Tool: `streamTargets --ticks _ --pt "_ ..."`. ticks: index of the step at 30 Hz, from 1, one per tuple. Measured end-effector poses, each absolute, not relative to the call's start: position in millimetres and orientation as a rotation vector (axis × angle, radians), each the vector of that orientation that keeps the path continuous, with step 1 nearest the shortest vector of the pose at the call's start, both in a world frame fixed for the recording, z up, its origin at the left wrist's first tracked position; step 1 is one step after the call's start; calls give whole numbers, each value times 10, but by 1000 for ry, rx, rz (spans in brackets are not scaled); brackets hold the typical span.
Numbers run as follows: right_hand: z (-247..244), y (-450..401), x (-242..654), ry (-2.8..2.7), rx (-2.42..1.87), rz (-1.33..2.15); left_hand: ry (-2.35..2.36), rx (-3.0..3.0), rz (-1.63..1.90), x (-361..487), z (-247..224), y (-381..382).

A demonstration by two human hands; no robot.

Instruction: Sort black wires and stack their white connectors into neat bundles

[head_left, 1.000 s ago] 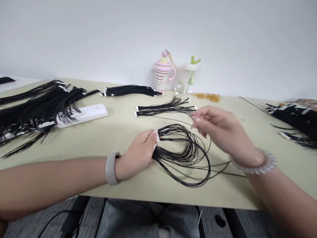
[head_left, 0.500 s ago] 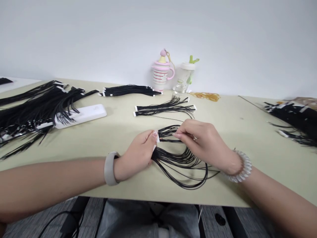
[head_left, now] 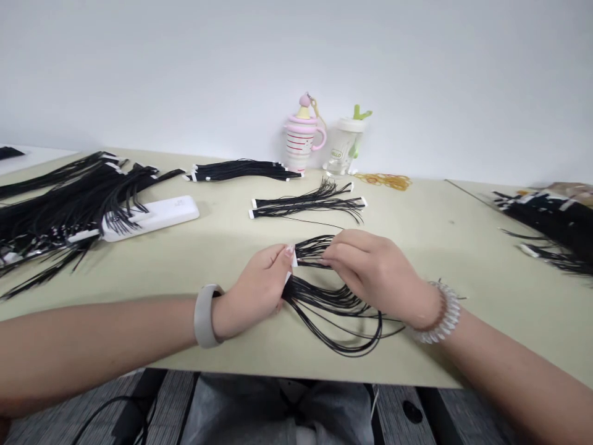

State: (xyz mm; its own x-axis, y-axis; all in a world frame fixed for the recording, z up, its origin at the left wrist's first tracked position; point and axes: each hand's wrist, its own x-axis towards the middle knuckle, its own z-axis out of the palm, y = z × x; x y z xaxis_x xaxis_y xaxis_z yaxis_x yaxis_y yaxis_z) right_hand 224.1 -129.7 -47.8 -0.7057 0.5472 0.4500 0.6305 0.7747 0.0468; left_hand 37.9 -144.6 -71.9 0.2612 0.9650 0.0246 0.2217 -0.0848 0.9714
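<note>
My left hand [head_left: 259, 281] is closed on the white connectors [head_left: 294, 256] of a black wire harness [head_left: 324, 292], its thumb on top. From the connectors the black wires loop out to the right above the table, some of them passing beneath my other hand. My right hand [head_left: 377, 272] pinches a thin black wire close to the upper connector. Its fingertips hide the wire's end. Beyond both hands lie two shorter wire bundles [head_left: 308, 207] with white connectors, their right ends partly fanned out.
Piled black wire harnesses [head_left: 69, 191] cover the left side, partly over a white oblong case [head_left: 171, 212]. A neat bundle [head_left: 241, 169] lies at the back, near a pink-lidded cup [head_left: 300, 142], a clear cup [head_left: 341, 148] and rubber bands [head_left: 384, 180]. More harnesses [head_left: 551, 225] lie right.
My right hand has moved slightly left and down, bringing its pinched fingertips nearer the upper connector. The wire loops shifted a little with it. My left hand has stayed in place.
</note>
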Motion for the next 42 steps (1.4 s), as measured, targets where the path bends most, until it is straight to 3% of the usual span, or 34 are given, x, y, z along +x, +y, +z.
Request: streamTargets --ticks 9,21,24,27,32,35,42 --pt "-564 -1288 2159 -2523 -913 -29 1106 1564 918 372 -744 -1442" --pt "-347 -1226 2331 -2498 -1001 -78 1071 1312 973 393 -776 -1438" --pt "-165 -1248 2466 -2347 -1039 93 1134 1160 1032 423 -764 -1420" --pt "-66 -1296 2539 -2411 -1154 483 1180 1134 1057 445 -742 -1403" --pt "-208 -1327 2507 -2604 -1281 1066 1233 1203 1041 448 -723 -1409" --pt "-347 -1305 2427 -2678 -1156 1171 1250 1266 1033 436 -723 -1418" --pt "-427 -1330 2223 -2590 -913 1043 1223 1340 986 415 -727 -1420"
